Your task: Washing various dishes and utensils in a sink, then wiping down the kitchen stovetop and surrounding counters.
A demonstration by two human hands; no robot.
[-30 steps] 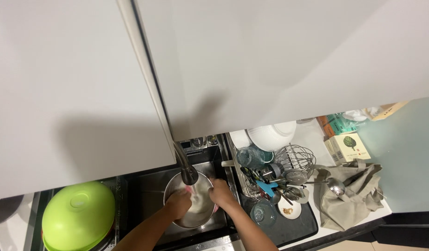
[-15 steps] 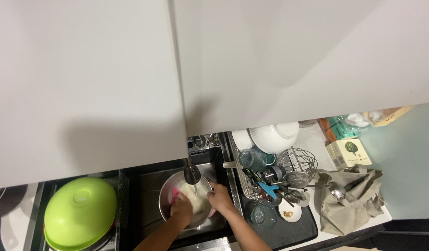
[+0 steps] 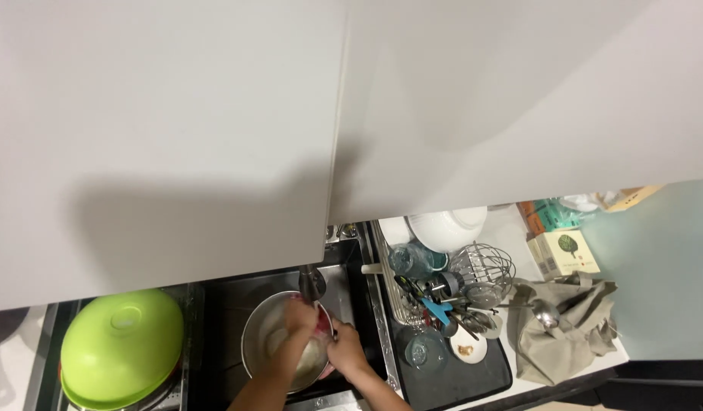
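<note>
While white cabinet doors (image 3: 214, 129) fill the whole upper frame, we work in the narrow strip along the bottom edge. Our left hand (image 3: 299, 320) reaches into the steel pot (image 3: 261, 335) at bottom centre, fingers curled on a pink sponge (image 3: 322, 323); our right hand (image 3: 345, 352) clamps the pot's right rim, fingers pressed together. That pot sits in the dark sink (image 3: 229, 304), directly under the faucet head (image 3: 312, 283), close to the basin's right wall. Left of it, a lime-green lid (image 3: 121, 344) crowds the basin. Right of the sink, a packed dish rack (image 3: 443, 293) and black drying mat (image 3: 450, 373) leave little room.
</note>
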